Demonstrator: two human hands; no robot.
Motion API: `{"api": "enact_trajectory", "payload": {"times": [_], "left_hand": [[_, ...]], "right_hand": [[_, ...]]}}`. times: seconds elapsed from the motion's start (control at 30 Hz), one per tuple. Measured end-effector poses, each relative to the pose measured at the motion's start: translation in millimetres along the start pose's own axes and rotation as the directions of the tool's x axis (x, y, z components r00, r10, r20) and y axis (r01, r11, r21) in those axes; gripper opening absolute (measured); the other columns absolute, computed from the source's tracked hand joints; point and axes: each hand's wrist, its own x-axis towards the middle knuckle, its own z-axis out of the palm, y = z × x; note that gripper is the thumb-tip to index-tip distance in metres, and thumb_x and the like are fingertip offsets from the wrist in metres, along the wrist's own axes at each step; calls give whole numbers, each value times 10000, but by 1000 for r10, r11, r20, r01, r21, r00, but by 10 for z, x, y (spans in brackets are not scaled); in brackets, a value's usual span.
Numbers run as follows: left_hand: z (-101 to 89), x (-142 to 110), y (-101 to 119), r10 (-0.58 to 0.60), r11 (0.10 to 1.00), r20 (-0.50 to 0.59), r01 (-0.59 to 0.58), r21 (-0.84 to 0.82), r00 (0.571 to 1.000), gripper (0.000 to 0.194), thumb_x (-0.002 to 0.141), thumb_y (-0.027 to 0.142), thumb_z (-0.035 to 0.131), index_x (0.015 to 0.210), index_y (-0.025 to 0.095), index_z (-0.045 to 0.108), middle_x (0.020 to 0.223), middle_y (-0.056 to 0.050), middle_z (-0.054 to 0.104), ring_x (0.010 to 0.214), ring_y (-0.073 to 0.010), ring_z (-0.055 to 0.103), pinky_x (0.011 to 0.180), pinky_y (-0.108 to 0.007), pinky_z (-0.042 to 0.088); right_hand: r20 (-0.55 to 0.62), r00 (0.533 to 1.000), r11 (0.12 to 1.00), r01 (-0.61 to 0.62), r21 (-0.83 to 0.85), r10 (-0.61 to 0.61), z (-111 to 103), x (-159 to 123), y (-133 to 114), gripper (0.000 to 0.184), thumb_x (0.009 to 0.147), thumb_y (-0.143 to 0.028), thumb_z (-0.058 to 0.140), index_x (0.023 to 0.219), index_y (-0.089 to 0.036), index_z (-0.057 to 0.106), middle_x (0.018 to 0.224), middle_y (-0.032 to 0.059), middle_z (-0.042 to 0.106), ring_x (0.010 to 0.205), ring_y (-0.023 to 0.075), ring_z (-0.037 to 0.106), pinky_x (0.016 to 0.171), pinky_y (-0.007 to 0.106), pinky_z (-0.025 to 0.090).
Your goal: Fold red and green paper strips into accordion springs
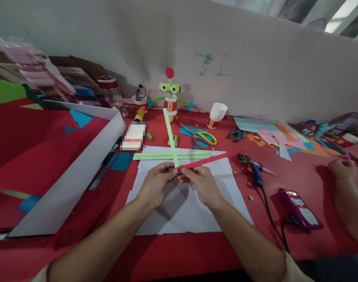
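Observation:
My left hand [160,182] pinches the lower end of a light green paper strip [170,137], which points up and away from me. In my right hand [199,182] is the end of a red paper strip [208,159], stretching out to the right. The two strip ends meet at a corner between my fingertips; whether they are joined I cannot tell. Beneath my hands lie white paper sheets [193,215]. Two more light green strips [146,156] lie across the far edge of the sheets.
Scissors [207,137] lie beyond the sheets, before a paper-cup figure [170,103] and stacked paper cups [218,113]. A glue gun [257,172] and a purple power box [301,209] with cords are on the right, near another person's hand [342,170]. A white-walled box [70,176] stands left.

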Motion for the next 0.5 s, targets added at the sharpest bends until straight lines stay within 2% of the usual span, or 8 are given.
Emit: {"api": "enact_trajectory", "payload": {"times": [0.13,0.27,0.43,0.5], "left_hand": [[5,1,14,-40,998,14,41,-52,999,192,566,177,769,724,125,672,718,-27,669,665,-129,606,685,-260,457],[10,3,19,-46,997,24,47,-55,999,151,602,215,760,702,136,679,693,-26,666,659,-135,609,682,-265,458],[7,1,-11,60,996,22,-61,68,998,187,602,285,772,645,134,671,617,-25,646,594,-127,567,626,-261,432],[12,0,-15,80,994,17,-81,72,997,193,602,296,771,623,142,657,591,-13,630,572,-121,552,608,-258,425]], "right_hand": [[-30,1000,1000,8,-16,-8,-22,23,25,168,659,-302,716,683,-136,722,614,40,708,568,144,640,658,307,535],[-33,999,998,32,-50,-34,-22,16,14,157,672,-293,698,708,-142,722,626,35,711,588,155,649,644,295,529],[-84,996,985,-25,-170,11,16,-38,-43,153,681,-294,677,690,-145,709,598,30,697,549,155,633,571,272,502],[-82,997,985,2,-172,-16,12,-44,-40,161,682,-301,678,697,-143,704,599,30,694,556,150,629,578,266,498]]}}
